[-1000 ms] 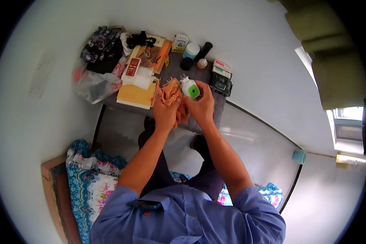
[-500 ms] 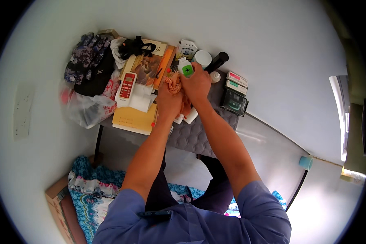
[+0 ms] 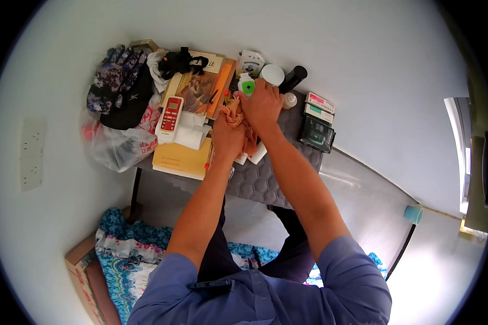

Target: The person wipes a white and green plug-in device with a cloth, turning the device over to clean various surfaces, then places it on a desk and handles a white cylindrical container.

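My left hand (image 3: 228, 135) is closed on a crumpled orange cloth (image 3: 233, 115), bunched above its fingers over the table. Close beside it, my right hand (image 3: 263, 107) is at a small white bottle (image 3: 246, 85) with a green label. Its thumb lies below the bottle and its fingers curl along the bottle's right side; part of the grip is hidden. Behind the bottle stand a white illustrated packet (image 3: 251, 62) and a round white-lidded jar (image 3: 272, 75). A black cylinder (image 3: 294, 79) and a small white bottle (image 3: 289, 101) stand right of my right hand.
Books (image 3: 192, 89), a red-and-white remote control (image 3: 170, 118) and a yellow booklet (image 3: 181, 157) lie left. Further left are a camouflage glove (image 3: 114, 81), a black cap (image 3: 130, 105) and a plastic bag (image 3: 116, 146). Small boxes (image 3: 319, 111) sit on the right of the grey quilted tabletop (image 3: 260, 181).
The green-labelled bottle has moved slightly away from me, and my right hand has turned so its back shows more. The left hand still holds the cloth. The whole view has shifted a little.
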`<control>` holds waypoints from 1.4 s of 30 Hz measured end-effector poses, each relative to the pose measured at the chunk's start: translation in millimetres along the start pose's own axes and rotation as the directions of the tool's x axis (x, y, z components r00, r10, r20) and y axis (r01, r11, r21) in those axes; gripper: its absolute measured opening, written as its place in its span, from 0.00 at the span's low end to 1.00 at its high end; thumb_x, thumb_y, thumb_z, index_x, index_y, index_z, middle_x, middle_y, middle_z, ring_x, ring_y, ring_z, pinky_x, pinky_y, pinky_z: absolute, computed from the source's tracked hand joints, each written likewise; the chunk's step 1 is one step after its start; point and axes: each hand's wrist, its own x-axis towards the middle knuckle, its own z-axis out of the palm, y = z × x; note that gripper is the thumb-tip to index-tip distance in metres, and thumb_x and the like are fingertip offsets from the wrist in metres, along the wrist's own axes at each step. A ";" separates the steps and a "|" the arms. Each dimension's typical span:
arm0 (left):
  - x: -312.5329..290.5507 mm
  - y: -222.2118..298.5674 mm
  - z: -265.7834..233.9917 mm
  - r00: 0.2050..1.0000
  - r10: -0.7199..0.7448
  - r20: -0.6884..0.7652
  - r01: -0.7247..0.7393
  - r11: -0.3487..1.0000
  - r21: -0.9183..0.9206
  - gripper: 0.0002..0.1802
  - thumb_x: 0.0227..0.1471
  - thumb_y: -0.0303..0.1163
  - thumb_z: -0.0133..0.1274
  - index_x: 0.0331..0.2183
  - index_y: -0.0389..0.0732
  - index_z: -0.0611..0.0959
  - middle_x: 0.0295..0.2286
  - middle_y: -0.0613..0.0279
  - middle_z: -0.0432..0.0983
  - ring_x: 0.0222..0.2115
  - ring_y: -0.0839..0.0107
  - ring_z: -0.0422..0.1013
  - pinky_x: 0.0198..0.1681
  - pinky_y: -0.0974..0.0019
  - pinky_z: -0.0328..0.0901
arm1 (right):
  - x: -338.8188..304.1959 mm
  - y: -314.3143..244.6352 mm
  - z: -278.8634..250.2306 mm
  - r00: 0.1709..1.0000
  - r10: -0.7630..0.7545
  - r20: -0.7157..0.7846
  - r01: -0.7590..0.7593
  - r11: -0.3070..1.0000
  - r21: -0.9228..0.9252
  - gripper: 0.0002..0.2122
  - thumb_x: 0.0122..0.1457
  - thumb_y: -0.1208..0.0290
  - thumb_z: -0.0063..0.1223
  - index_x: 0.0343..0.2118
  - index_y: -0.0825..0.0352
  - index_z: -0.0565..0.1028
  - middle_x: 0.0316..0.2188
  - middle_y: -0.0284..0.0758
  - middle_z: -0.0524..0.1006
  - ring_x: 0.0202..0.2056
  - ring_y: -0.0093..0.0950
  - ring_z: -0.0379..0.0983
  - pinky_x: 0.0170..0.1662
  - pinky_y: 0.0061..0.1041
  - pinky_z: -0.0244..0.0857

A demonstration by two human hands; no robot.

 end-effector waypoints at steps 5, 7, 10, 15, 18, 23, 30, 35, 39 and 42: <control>-12.0 -5.0 -0.2 0.999 -0.007 0.043 0.013 0.991 -0.136 0.25 0.46 0.34 0.63 0.47 0.37 0.80 0.40 0.48 0.83 0.42 0.50 0.79 0.46 0.54 0.71 | -4.2 3.9 -6.2 1.000 -0.006 0.026 0.007 1.000 -0.018 0.26 0.51 0.49 0.69 0.42 0.68 0.75 0.39 0.42 0.80 0.46 0.43 0.74 0.48 0.45 0.63; -5.2 -7.4 -5.4 0.999 -0.023 0.046 0.027 0.996 -0.080 0.24 0.48 0.32 0.63 0.48 0.37 0.80 0.39 0.48 0.83 0.41 0.53 0.80 0.45 0.57 0.72 | -4.0 4.1 -13.1 1.000 -0.008 0.025 0.009 1.000 -0.029 0.25 0.54 0.50 0.67 0.43 0.68 0.76 0.39 0.43 0.80 0.45 0.45 0.75 0.47 0.46 0.64; -31.9 12.8 -36.6 0.986 -0.130 0.101 0.148 0.971 -0.189 0.24 0.51 0.28 0.62 0.50 0.37 0.78 0.38 0.51 0.82 0.40 0.61 0.80 0.43 0.64 0.72 | -11.9 14.3 -34.6 0.998 -0.025 -0.053 0.025 1.000 -0.001 0.21 0.55 0.57 0.66 0.44 0.67 0.76 0.37 0.43 0.80 0.42 0.45 0.76 0.46 0.45 0.66; -64.7 -12.1 -75.4 0.999 -0.034 0.013 0.035 0.787 -0.616 0.24 0.56 0.21 0.61 0.54 0.31 0.75 0.45 0.58 0.78 0.42 0.72 0.77 0.46 0.69 0.73 | -70.2 41.6 -71.3 0.997 0.079 0.027 -0.083 0.958 0.274 0.16 0.54 0.62 0.65 0.41 0.65 0.74 0.36 0.41 0.80 0.38 0.44 0.78 0.41 0.41 0.70; -93.7 -25.8 -87.7 0.996 -0.093 0.006 0.074 0.759 -0.646 0.25 0.55 0.20 0.60 0.54 0.31 0.74 0.46 0.56 0.78 0.42 0.71 0.77 0.46 0.68 0.72 | -114.9 47.2 -77.9 0.922 0.289 0.256 -0.352 0.903 0.247 0.20 0.56 0.57 0.65 0.41 0.67 0.71 0.34 0.45 0.81 0.36 0.47 0.79 0.39 0.43 0.71; -146.5 -36.1 -106.3 0.990 -0.126 0.069 0.141 0.768 -0.625 0.25 0.55 0.19 0.60 0.54 0.31 0.74 0.46 0.57 0.78 0.43 0.71 0.77 0.47 0.68 0.72 | -149.7 36.0 -49.6 0.820 0.490 0.296 -0.550 0.817 0.174 0.29 0.54 0.47 0.66 0.42 0.71 0.69 0.29 0.43 0.80 0.34 0.44 0.80 0.40 0.41 0.72; -199.7 -30.0 -117.2 0.977 -0.123 0.175 0.207 0.750 -0.629 0.23 0.55 0.19 0.59 0.53 0.32 0.75 0.44 0.57 0.78 0.40 0.71 0.77 0.44 0.67 0.74 | -162.6 71.5 -16.6 0.715 0.576 0.396 -0.696 0.641 0.325 0.29 0.50 0.50 0.68 0.43 0.71 0.74 0.34 0.48 0.82 0.39 0.45 0.81 0.43 0.39 0.73; -236.5 -12.9 -130.6 0.983 -0.088 0.160 0.175 0.696 -0.696 0.22 0.57 0.20 0.58 0.53 0.32 0.75 0.44 0.56 0.79 0.39 0.71 0.78 0.44 0.67 0.74 | -205.9 38.0 -106.5 0.697 0.443 0.564 -0.696 0.231 0.680 0.20 0.51 0.68 0.67 0.44 0.73 0.74 0.36 0.39 0.81 0.36 0.26 0.80 0.39 0.28 0.74; -264.0 -9.1 -131.6 0.918 -0.004 0.396 0.256 0.770 -0.584 0.22 0.60 0.25 0.58 0.54 0.32 0.74 0.42 0.56 0.80 0.38 0.72 0.79 0.41 0.69 0.75 | -268.4 8.7 -208.5 0.778 0.324 0.539 -0.603 0.141 0.785 0.17 0.55 0.74 0.65 0.45 0.73 0.73 0.36 0.35 0.80 0.35 0.21 0.78 0.37 0.24 0.74; -305.8 11.0 -110.0 0.849 0.104 0.517 0.222 0.819 -0.529 0.22 0.61 0.27 0.57 0.55 0.33 0.73 0.41 0.57 0.81 0.37 0.73 0.79 0.41 0.69 0.75 | -319.8 -3.7 -254.3 0.860 0.326 0.392 -0.502 0.401 0.766 0.15 0.58 0.74 0.63 0.46 0.72 0.72 0.35 0.35 0.80 0.34 0.20 0.78 0.36 0.23 0.74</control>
